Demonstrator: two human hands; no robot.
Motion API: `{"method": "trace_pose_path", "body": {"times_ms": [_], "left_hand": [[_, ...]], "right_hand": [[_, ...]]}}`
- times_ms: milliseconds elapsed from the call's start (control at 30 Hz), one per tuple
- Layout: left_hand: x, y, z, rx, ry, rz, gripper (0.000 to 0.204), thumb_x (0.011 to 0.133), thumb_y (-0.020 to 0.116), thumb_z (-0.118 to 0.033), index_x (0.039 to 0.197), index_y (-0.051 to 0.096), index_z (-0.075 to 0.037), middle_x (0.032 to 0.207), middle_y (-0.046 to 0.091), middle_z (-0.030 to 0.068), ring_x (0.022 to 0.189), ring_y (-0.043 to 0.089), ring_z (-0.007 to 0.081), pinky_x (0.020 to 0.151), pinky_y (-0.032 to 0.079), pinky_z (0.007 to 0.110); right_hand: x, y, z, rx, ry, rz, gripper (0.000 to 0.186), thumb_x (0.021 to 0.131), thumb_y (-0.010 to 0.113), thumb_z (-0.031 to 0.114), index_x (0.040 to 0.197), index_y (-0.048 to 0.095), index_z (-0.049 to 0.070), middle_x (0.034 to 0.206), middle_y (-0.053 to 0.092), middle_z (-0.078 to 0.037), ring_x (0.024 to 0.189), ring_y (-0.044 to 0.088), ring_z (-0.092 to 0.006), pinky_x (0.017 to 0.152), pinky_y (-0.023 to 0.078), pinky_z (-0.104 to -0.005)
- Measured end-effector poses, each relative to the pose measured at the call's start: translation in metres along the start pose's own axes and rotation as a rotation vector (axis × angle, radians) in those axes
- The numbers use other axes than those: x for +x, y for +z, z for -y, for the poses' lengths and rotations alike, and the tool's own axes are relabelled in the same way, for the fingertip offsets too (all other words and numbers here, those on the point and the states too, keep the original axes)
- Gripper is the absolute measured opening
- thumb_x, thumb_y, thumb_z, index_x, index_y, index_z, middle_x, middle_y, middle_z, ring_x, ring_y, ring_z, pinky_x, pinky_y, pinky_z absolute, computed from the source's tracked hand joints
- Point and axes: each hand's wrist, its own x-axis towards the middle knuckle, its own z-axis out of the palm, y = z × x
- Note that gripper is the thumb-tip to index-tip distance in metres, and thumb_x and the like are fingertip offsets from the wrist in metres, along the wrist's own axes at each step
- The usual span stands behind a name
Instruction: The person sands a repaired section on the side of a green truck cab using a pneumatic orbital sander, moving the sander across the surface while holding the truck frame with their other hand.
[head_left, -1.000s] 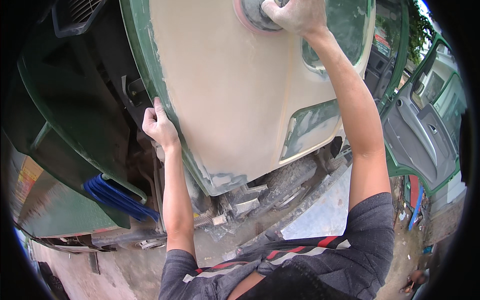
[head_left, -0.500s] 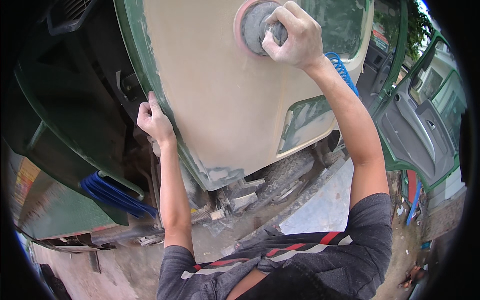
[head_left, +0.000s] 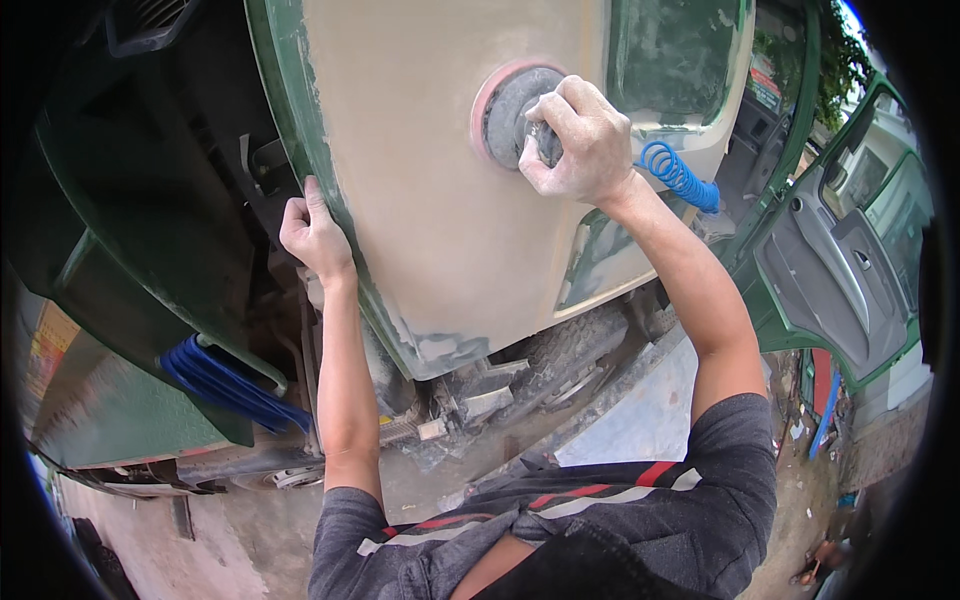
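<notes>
A round grey pneumatic sander (head_left: 505, 118) with a pinkish pad rim lies against a beige-filled vehicle panel (head_left: 430, 240). Dusty fingers of my right hand (head_left: 585, 142) are closed round the sander's top. A coiled blue air hose (head_left: 682, 178) shows just beyond that wrist. At the panel's green left edge, my left hand (head_left: 318, 238) is closed, thumb lying along the edge and fingers curled; part of its grip is hidden. Green paint shows around the beige, with pale patches at the lower corner.
An open green door with grey lining (head_left: 835, 265) stands at the right. Below the panel are a dusty wheel (head_left: 565, 350) and metal parts. On the left, a dark opening borders a green body section, where a bundle of blue hose (head_left: 228, 385) hangs.
My right hand has brought the sander down the panel, toward me. More of the coiled hose shows. My left hand stays at the panel edge; the view has shifted slightly.
</notes>
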Motion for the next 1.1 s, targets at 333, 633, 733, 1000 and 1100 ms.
{"method": "trace_pose_path", "body": {"times_ms": [333,633,733,1000,1100], "left_hand": [[-0.005,0.013,-0.004,-0.005,0.043,0.034,0.055,0.104,0.066,-0.025,0.06,0.038,-0.01,0.06,0.035,-0.0095,0.058,0.026,0.0038,0.052,0.019,0.027],[0.003,-0.007,0.003,0.048,0.013,-0.004,0.057,0.103,0.069,-0.027,0.06,0.036,-0.009,0.059,0.034,-0.008,0.059,0.027,0.0058,0.053,0.022,0.028],[-0.008,0.023,-0.008,-0.012,-0.001,0.039,0.055,0.104,0.066,-0.025,0.059,0.039,-0.009,0.059,0.037,-0.0089,0.057,0.027,0.0041,0.052,0.021,0.027],[0.004,-0.004,0.004,0.035,0.046,-0.001,0.057,0.101,0.071,-0.029,0.061,0.036,-0.007,0.059,0.033,-0.0073,0.059,0.027,0.0069,0.052,0.023,0.029],[0.005,-0.005,0.011,0.039,0.027,0.012,0.058,0.101,0.072,-0.029,0.061,0.037,-0.007,0.059,0.034,-0.0071,0.059,0.027,0.0072,0.052,0.024,0.028]], "right_hand": [[0.142,-0.023,-0.078,-0.122,0.163,-0.247,0.019,0.073,0.066,0.022,0.079,0.068,0.004,0.077,0.067,-0.022,0.075,0.068,-0.0431,0.066,0.055,-0.0465],[0.062,0.005,-0.009,0.007,-0.059,-0.065,0.017,0.065,0.071,0.015,0.08,0.063,0.012,0.081,0.058,-0.006,0.073,0.064,-0.0251,0.059,0.056,-0.036],[0.122,-0.034,-0.06,-0.149,0.191,-0.269,0.019,0.072,0.067,0.021,0.081,0.069,0.005,0.078,0.068,-0.021,0.075,0.067,-0.0425,0.067,0.055,-0.0462],[0.059,0.018,0.035,-0.026,-0.078,-0.028,0.018,0.065,0.071,0.015,0.08,0.063,0.012,0.081,0.057,-0.007,0.073,0.064,-0.0248,0.059,0.056,-0.036],[0.048,0.019,0.05,0.032,-0.207,0.058,0.018,0.063,0.072,0.014,0.079,0.063,0.011,0.081,0.058,-0.008,0.074,0.065,-0.0254,0.059,0.057,-0.0373]]}}
